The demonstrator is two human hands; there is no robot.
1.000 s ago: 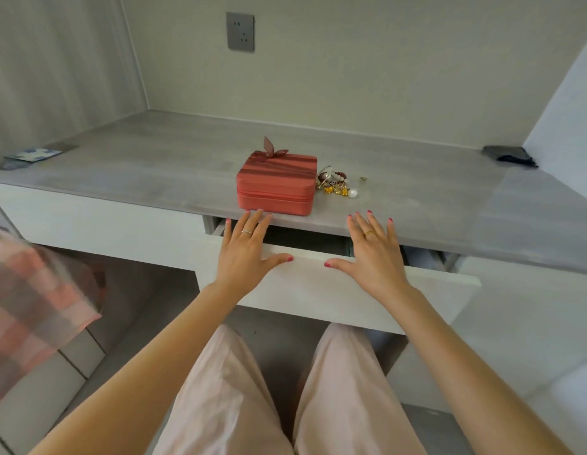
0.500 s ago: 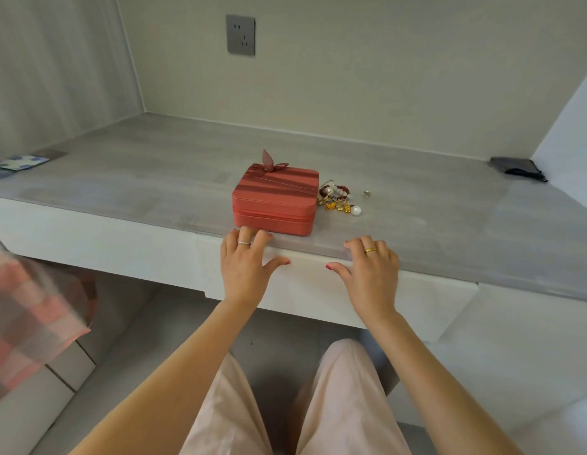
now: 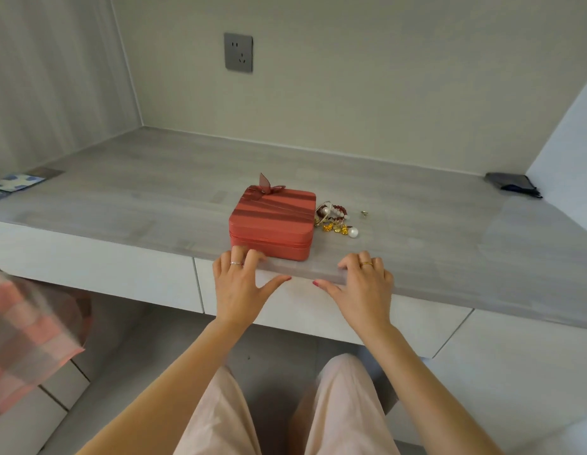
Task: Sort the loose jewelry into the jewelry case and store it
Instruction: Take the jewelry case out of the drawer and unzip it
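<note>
Head view: a closed red case (image 3: pixel 272 221) is seen on the grey surface (image 3: pixel 121 198), near its front edge, with a bow on the lid. Loose jewelry (image 3: pixel 335 220) is heaped just beside the case on its right; a small separate piece (image 3: pixel 364 213) lies a little further right. The left hand (image 3: pixel 241 285) is laid flat against the drawer front (image 3: pixel 305 310), its grip spread and empty, fingertips at the surface edge just before the case. The right hand (image 3: pixel 361 285) is placed likewise, fingers curled over the edge, nothing held. A ring is worn on each hand. A dark pouch (image 3: pixel 512 184) lies far right, cards (image 3: pixel 14 183) far left.
</note>
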